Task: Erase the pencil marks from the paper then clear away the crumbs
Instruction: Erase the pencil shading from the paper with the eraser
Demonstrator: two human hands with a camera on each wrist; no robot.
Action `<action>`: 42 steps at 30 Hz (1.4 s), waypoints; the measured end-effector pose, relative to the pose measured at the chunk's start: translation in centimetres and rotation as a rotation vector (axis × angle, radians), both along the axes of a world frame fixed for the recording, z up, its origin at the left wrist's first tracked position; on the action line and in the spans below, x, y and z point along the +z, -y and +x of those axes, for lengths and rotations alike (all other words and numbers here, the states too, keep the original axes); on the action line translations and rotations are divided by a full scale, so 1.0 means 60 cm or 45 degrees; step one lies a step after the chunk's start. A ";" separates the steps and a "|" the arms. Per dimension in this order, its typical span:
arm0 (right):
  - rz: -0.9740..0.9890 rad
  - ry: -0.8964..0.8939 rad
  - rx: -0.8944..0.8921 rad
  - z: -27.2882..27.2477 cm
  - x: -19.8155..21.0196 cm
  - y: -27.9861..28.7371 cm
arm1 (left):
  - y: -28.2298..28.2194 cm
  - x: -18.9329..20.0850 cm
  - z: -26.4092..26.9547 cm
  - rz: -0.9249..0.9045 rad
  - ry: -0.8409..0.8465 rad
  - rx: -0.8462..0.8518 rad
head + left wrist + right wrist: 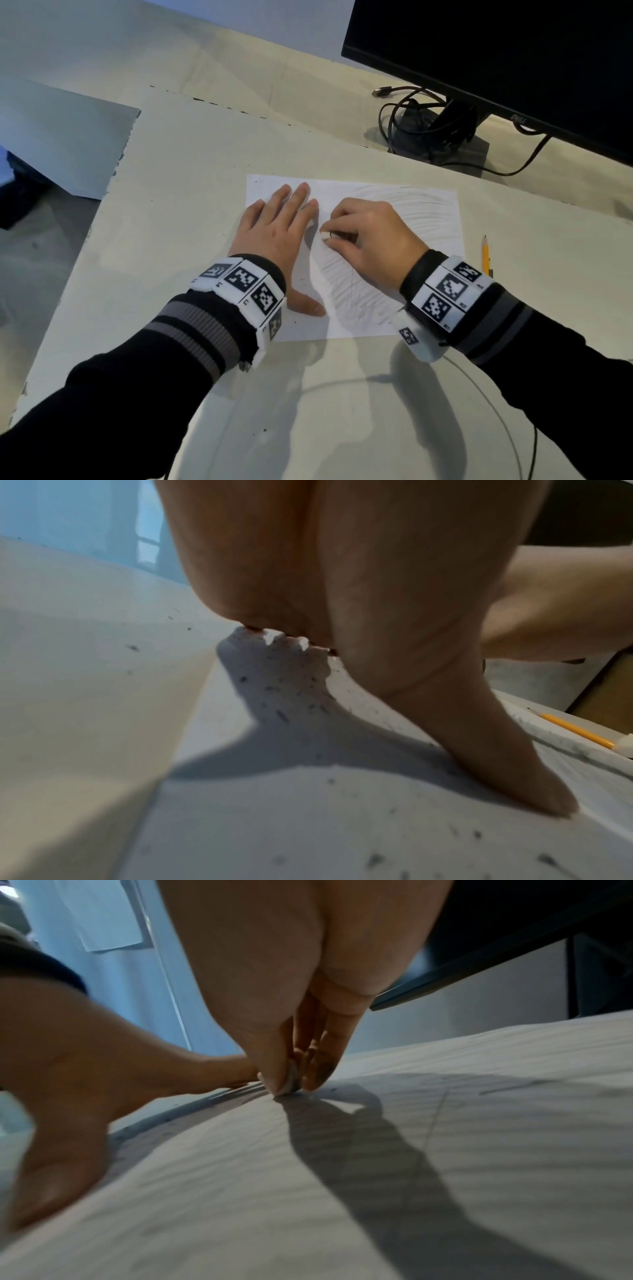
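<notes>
A white sheet of paper (428, 219) lies on the table, its right part covered in grey pencil strokes (352, 291). My left hand (281, 222) lies flat on the sheet's left part, fingers straight, pressing it down. My right hand (334, 236) pinches a small white eraser (324, 235) between thumb and fingers, its end touching the paper near the middle. In the right wrist view the eraser (291, 1081) shows between thumb and fingertips on the shaded paper (445, 1150). Dark eraser crumbs (281, 715) are scattered over the paper by the left hand (377, 615).
A yellow pencil (486, 255) lies on the table just right of the sheet. A black monitor (496, 61) with its stand and tangled cables (421, 120) fills the back right. The table edge (102, 198) drops off on the left.
</notes>
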State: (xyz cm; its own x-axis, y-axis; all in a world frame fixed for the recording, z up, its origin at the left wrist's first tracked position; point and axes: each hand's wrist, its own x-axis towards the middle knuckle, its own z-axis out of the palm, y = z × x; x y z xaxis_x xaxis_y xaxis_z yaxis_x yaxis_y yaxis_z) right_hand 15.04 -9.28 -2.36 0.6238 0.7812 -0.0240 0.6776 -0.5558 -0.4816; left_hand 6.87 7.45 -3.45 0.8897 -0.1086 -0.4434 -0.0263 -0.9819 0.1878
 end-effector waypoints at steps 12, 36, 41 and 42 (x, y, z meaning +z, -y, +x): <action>-0.071 -0.015 -0.051 0.020 0.010 0.005 | -0.001 -0.004 0.001 -0.010 0.027 0.006; -0.026 0.059 -0.079 -0.003 0.005 0.002 | -0.001 -0.006 -0.001 -0.016 0.024 0.005; -0.028 0.104 -0.157 0.025 0.006 -0.009 | -0.004 -0.005 -0.002 -0.064 0.045 0.025; -0.012 0.083 -0.114 0.009 0.003 -0.008 | -0.004 -0.004 -0.002 -0.058 0.041 0.022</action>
